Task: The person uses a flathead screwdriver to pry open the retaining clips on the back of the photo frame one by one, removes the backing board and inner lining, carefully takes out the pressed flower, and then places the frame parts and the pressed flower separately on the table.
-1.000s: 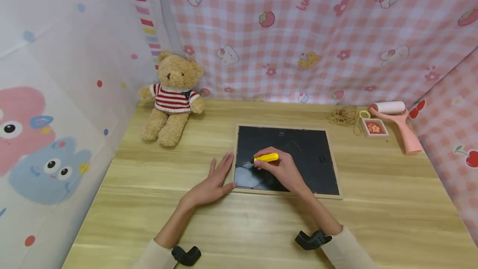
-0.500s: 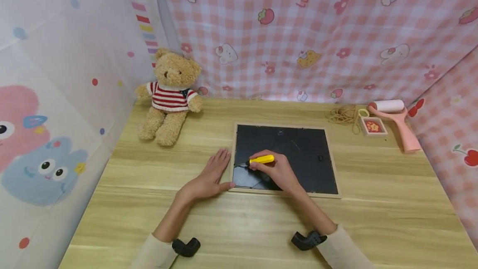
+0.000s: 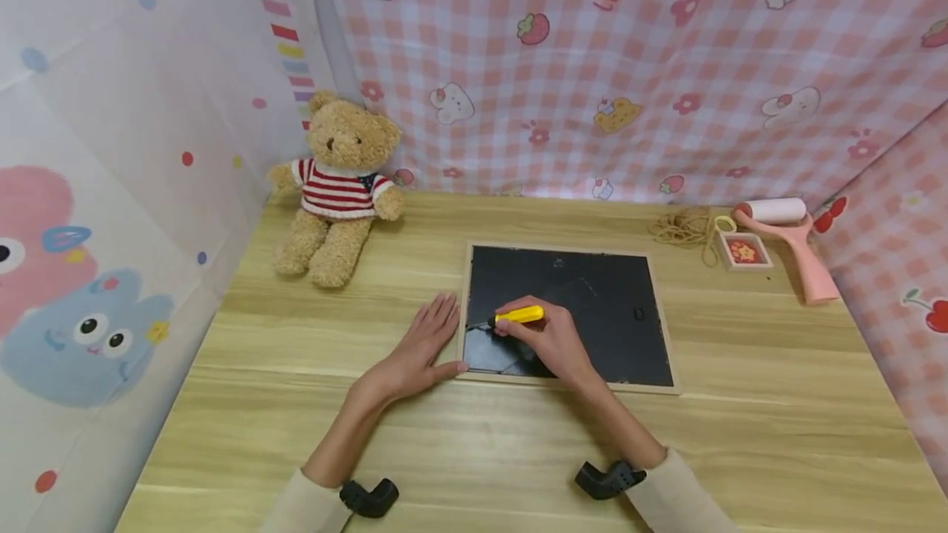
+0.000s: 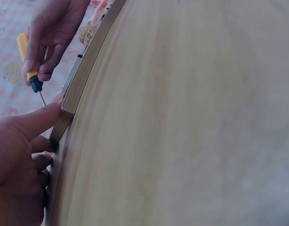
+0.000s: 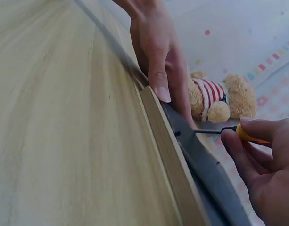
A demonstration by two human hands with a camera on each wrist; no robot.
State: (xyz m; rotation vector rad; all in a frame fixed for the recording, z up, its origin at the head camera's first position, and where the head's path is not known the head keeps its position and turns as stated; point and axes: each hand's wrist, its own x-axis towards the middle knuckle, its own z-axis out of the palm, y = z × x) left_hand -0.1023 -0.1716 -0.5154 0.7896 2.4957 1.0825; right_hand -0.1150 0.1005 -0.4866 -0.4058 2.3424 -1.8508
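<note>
A picture frame (image 3: 555, 383) with a pale wooden rim lies back up on the table, its black backing board (image 3: 607, 327) facing me. My right hand (image 3: 551, 336) pinches a screwdriver (image 3: 521, 315) by its yellow handle. The metal shaft (image 5: 208, 132) points left, its tip at the board's edge near the frame's left side. Flat beside that side lies my left hand (image 3: 411, 356), fingers straight, with the thumb touching the near left corner. In the right wrist view, the left thumb (image 5: 162, 92) rests on this corner. Small dark tabs (image 5: 177, 133) show along the rim there.
A teddy bear (image 3: 341, 187) in a striped shirt sits at the back left. At the back right lie a tangle of twine (image 3: 683, 227), a small framed box (image 3: 744, 252) and a pink lint roller (image 3: 803, 257). Patterned curtains (image 3: 563, 72) enclose the wooden table (image 3: 474, 451).
My right hand has shifted slightly left with the screwdriver, then stayed nearly still. The fingers of my left hand have drawn closer together beside the frame. The view has tilted a little.
</note>
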